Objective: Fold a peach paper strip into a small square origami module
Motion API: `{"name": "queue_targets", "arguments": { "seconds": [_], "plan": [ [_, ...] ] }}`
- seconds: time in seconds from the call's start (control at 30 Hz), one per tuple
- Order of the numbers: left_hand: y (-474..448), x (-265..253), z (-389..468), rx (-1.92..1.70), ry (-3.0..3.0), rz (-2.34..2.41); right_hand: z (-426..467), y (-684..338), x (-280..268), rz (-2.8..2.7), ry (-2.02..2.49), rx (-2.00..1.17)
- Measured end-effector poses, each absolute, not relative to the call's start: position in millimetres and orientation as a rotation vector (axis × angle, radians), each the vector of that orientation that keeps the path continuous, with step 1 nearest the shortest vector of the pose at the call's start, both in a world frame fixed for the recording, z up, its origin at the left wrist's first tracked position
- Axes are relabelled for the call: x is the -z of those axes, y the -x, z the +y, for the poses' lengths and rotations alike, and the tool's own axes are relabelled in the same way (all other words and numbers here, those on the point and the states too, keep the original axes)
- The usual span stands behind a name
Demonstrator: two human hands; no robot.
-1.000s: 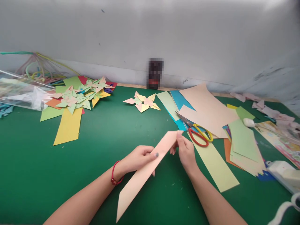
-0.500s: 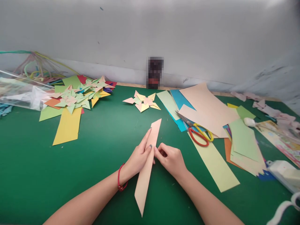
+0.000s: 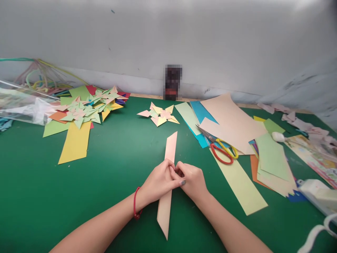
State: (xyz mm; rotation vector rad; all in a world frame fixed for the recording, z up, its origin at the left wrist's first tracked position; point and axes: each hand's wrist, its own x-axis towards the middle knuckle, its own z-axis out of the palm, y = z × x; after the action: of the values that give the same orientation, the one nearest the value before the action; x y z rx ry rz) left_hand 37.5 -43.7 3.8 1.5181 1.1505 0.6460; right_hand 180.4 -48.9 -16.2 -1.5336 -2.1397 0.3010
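A folded strip of pale pink paper (image 3: pixel 171 144), its two ends slanted to points, stands lengthwise before me over the green table. My left hand (image 3: pixel 160 181) lies across its middle with fingers bent around it, and its thumb reaches over to the right hand. Curled at the strip's right edge, my right hand (image 3: pixel 192 177) pinches there, its fingertips meeting those of the left. Where the fingers meet, the paper's edge is hidden. Farther back lies a star-shaped piece of folded paper (image 3: pixel 159 114) in pink, yellow and green.
Scissors (image 3: pixel 222 156) with red and yellow handles lie on paper sheets (image 3: pixel 234 126) to the right. A light green strip (image 3: pixel 239 182) is nearby. Left stand a pile of folded stars (image 3: pixel 81 110), a yellow sheet (image 3: pixel 75 142) and a clear bag (image 3: pixel 26 105). A white device (image 3: pixel 317 193) sits far right.
My left hand has slid from lying along the strip to closing across its middle, thumb now over the right fingers. The strip has turned slightly more upright; my right hand stays at its edge.
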Motion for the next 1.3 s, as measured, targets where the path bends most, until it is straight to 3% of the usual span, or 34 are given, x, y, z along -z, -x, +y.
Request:
{"name": "queue_targets", "arguments": {
  "seconds": [0.33,0.57,0.83,1.13,1.3],
  "plan": [
    [-33,-6,-37,-0.714,-1.503,1.048,-47,-182,15,-2.099,1.565,-0.37],
    [-25,2,-28,-0.832,-1.195,1.015,-41,-185,9,-1.587,1.532,-0.966],
    [-28,-5,-36,-0.494,-1.067,0.588,-38,-187,6,-1.334,1.31,-1.581],
    [-25,-6,-35,-0.374,-1.047,0.542,-24,-204,2,-0.996,1.414,-1.328],
    [-26,-7,-34,-0.423,-1.086,0.565,-24,-205,6,-0.929,1.308,-1.382]
  ]
}}
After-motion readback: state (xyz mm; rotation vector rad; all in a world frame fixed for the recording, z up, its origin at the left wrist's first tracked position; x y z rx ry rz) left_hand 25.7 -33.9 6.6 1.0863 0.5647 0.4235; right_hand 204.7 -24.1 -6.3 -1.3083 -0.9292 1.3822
